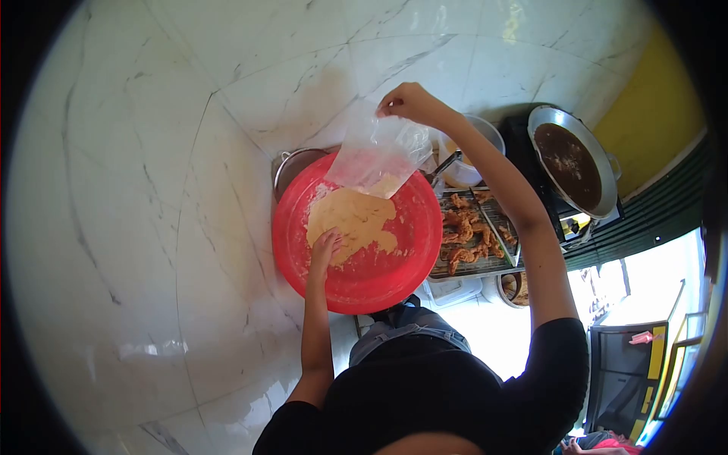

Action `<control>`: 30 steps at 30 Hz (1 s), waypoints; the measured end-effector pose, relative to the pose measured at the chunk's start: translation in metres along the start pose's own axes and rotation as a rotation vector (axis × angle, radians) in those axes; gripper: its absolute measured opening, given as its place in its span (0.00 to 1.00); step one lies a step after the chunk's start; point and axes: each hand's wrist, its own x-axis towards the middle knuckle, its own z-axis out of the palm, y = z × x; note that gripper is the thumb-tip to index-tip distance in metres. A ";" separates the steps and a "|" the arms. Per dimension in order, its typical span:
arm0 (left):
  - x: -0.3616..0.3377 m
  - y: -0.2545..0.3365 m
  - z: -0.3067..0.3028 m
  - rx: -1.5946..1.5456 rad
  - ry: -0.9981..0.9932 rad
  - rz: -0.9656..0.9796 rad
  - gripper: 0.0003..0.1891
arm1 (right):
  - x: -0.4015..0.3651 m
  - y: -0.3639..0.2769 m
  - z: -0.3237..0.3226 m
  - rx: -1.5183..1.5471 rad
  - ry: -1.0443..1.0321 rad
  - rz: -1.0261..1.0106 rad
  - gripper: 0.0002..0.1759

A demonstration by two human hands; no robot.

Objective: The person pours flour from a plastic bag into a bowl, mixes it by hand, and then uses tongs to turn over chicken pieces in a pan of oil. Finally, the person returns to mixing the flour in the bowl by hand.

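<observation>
A marble-patterned tile wall (152,189) rises along the far and left sides. In front of it stands a wide red plastic basin (409,265), its inner wall dusted with pale powder. Beyond its right rim, a broad metal wok (608,199) sits on a black stove (518,144) and holds dark brown liquid with a paler patch of froth near the middle. Between basin and stove lies a rack tray (485,267), its left end beside the basin's right rim.

Inside the basin, a tan, flour-like powder (356,216) spreads over the left and middle of the floor, with ragged edges toward the near side. A clear plastic bag (371,148) hangs across the basin's far rim, its lower edge above the powder; whether they touch cannot be told. A translucent tub (491,133) stands just past the tray's far edge.

The right hand (400,102), raised beyond the basin's far rim, pinches the bag's top between closed fingertips. The left hand (327,244) rests at the powder's near-left edge, fingers loosely extended and partly sunk in; whether they grip any cannot be told. Browned, crisp-coated fried pieces (464,254) crowd the tray.
</observation>
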 end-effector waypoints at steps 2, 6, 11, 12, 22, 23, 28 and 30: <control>0.000 0.005 0.012 0.009 -0.034 0.028 0.24 | -0.006 0.000 -0.019 -0.007 -0.067 0.109 0.09; 0.000 0.023 0.030 0.080 -0.105 0.031 0.25 | -0.022 0.019 -0.070 -0.158 0.171 -0.044 0.09; 0.024 0.035 0.050 0.136 -0.150 0.107 0.24 | -0.040 0.021 -0.169 -0.386 0.372 0.020 0.08; 0.027 0.045 0.059 0.147 -0.135 0.125 0.23 | -0.043 0.020 -0.182 -0.351 0.373 0.130 0.10; 0.128 0.072 0.190 0.119 -0.220 0.614 0.19 | -0.057 0.057 -0.232 -0.424 0.375 0.328 0.10; 0.145 0.074 0.201 0.138 -0.219 0.696 0.19 | -0.059 0.061 -0.234 -0.415 0.377 0.331 0.10; 0.189 0.105 0.258 0.315 -0.191 0.644 0.26 | -0.067 0.077 -0.232 -0.385 0.372 0.383 0.07; 0.205 0.111 0.276 0.464 -0.164 0.637 0.27 | -0.069 0.083 -0.230 -0.387 0.369 0.418 0.06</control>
